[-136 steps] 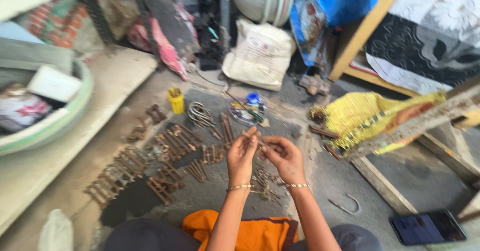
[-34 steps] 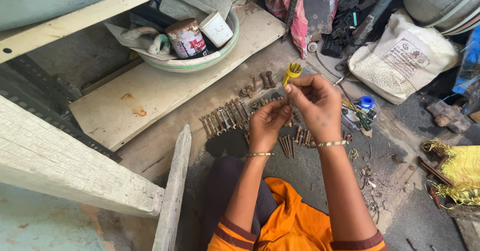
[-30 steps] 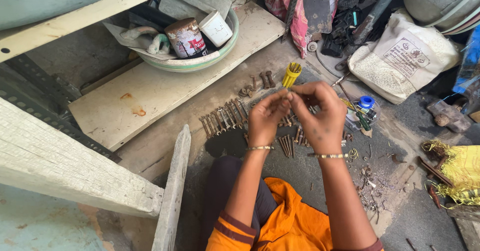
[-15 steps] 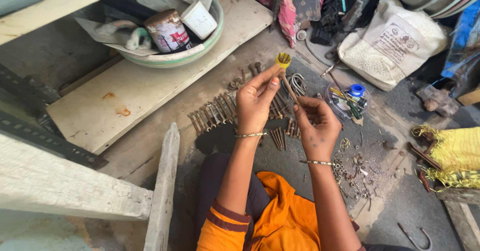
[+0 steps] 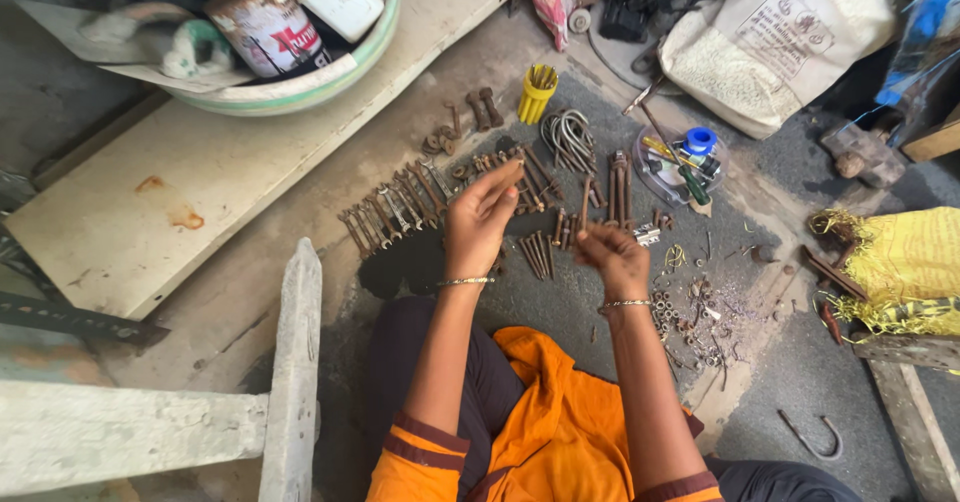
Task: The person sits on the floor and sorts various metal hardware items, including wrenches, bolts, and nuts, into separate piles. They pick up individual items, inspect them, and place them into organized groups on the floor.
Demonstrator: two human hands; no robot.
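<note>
A: Hands? Quick.
B: Left hand (image 5: 482, 220) is raised over the floor, fingers extended and loosely together, nothing clearly in it. It hovers above the row of rusty spanners (image 5: 395, 202). Right hand (image 5: 612, 257) is pinched shut on a rusty bolt (image 5: 586, 205), which stands upright out of the fingertips. The hands are apart.
A: Around them?
B: A bundle of bolts (image 5: 538, 253) lies on the floor between the hands. Far of them sit bent steel hooks (image 5: 570, 140) and a yellow cup (image 5: 537, 93). To the right, a clear tub of screwdrivers (image 5: 680, 162); near right, a scatter of nuts (image 5: 690, 312).
A: Step?
B: Looks like sorting rusty hardware by kind, mid-way, one bolt in hand.
A: Next move needs?
B: Judging only: lay the bolt parallel with matching ones, without knocking the rows.
</note>
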